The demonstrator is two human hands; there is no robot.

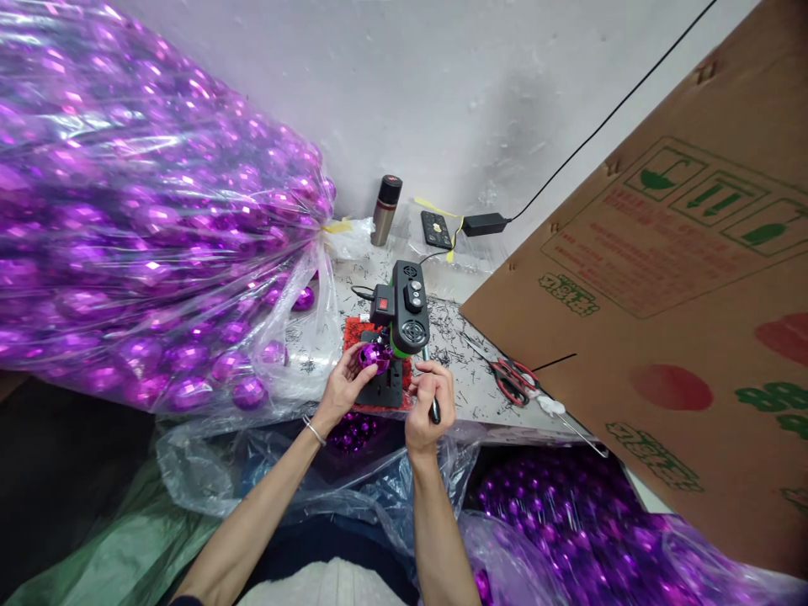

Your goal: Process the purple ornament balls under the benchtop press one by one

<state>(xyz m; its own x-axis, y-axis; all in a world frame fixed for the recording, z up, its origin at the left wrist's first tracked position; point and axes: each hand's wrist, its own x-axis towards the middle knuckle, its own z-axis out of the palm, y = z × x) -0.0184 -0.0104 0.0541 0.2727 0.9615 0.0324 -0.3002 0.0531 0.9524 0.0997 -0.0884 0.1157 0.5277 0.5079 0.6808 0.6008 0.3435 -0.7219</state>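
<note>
My left hand [342, 389] is closed on a shiny purple faceted ball [374, 357], with the thumb in front. The ball sits against the lower end of a small black bench machine [409, 295] with round vents. My right hand [432, 404] wraps round a lever handle [435, 411] whose black end pokes out below the fingers. A dark slotted base plate [382, 389] lies under the machine on a red mat [354, 331]. Part of the ball and its contact with the machine are hidden.
At left bulges a tied clear bag [157, 219] of purple balls; a loose ball [304, 298] lies beside it. Behind stand a flask [386, 210], a phone [435, 230] and a power adapter [485, 224]. Red-handled scissors [514, 380] lie near a large carton [656, 320]. Black bits litter the tabletop.
</note>
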